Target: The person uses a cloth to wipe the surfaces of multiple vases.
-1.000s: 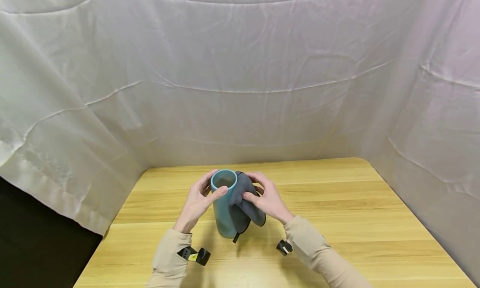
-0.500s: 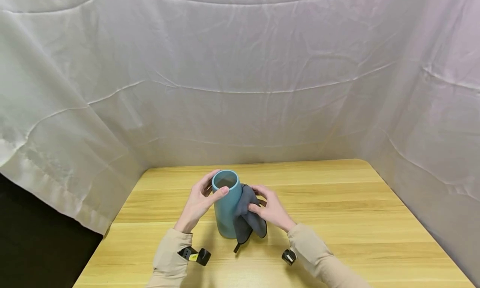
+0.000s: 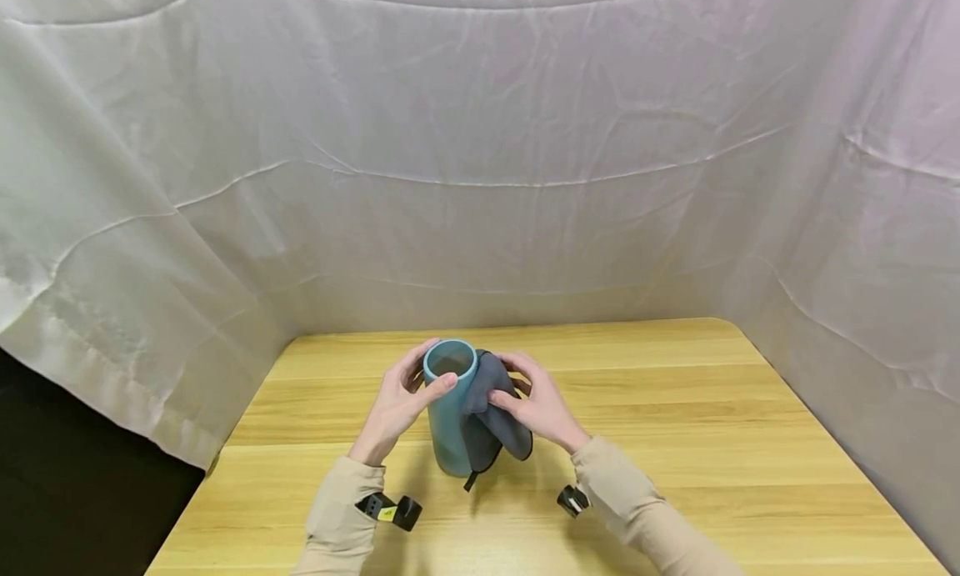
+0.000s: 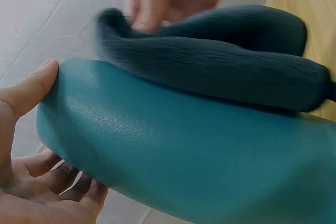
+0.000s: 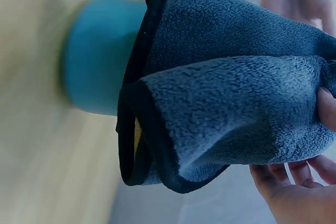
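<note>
**Teal cup between my two hands, cloth against its side**

I have the teal cup (image 3: pixel 452 409) standing upright on the wooden surface (image 3: pixel 675 409), directly between my hands. My left hand (image 3: pixel 393 409) is curled round the cup's upper part: the thumb lies on the near edge of the rim and the fingers wrap round the far side, as the left wrist view also shows. My right hand (image 3: pixel 542 408) is just to the right of the cup and grips a folded grey cloth (image 3: pixel 491 413), thumb on the near face and fingers behind it. The cloth is pressed against the cup's right side, from just below the rim down toward the base; its black-edged corners hang below my right hand, and a small black loop dangles near the cup's foot. In the right wrist view the cloth's folds cover most of the cup's wall, with the cup's bottom end showing beyond them. Both beige sleeves (image 3: pixel 337 518) reach in from the near edge of the surface.
</note>
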The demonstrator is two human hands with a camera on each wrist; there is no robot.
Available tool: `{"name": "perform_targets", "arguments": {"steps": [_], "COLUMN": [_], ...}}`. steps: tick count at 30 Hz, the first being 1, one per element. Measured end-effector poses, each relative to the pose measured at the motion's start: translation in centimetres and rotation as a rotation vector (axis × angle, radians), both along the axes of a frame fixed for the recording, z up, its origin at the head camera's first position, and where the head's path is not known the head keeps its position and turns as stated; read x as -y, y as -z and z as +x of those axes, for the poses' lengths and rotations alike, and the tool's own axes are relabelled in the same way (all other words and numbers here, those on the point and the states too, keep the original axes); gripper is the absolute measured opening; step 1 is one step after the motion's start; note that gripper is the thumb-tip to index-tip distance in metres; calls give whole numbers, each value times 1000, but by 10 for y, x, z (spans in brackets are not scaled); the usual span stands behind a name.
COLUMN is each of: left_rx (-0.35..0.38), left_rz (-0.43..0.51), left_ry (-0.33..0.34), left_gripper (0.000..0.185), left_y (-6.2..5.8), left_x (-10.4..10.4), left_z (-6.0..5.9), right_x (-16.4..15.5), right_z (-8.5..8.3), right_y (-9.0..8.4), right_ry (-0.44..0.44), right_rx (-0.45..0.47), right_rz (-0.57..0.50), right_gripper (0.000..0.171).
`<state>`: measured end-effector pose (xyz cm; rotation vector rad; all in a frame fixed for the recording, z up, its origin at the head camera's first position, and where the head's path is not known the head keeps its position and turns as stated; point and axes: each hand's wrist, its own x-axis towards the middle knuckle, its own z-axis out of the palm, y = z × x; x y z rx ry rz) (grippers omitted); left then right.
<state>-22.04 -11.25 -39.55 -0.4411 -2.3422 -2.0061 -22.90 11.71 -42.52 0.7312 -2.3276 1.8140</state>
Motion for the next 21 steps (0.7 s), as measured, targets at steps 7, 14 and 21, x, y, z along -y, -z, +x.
{"name": "perform_targets", "arguments": {"steps": [7,14,21], "left_rx": [0,1,8], "left_rz": [-5,-2,0], "left_ry": [-7,-3,2], "left_gripper": [61,61,60], "left_y": [0,-2,-3], "left_x": [0,-1,-1], "left_z": [1,2,3], "right_x": [0,-5,-8], "right_z": [-2,-1,1], "right_y": [-13,8,33], "right_ry": [-20,-22,-36], "right_rx": [-23,29,63], "right_rz": [1,29,75], "right_gripper": [49,49,50]}}
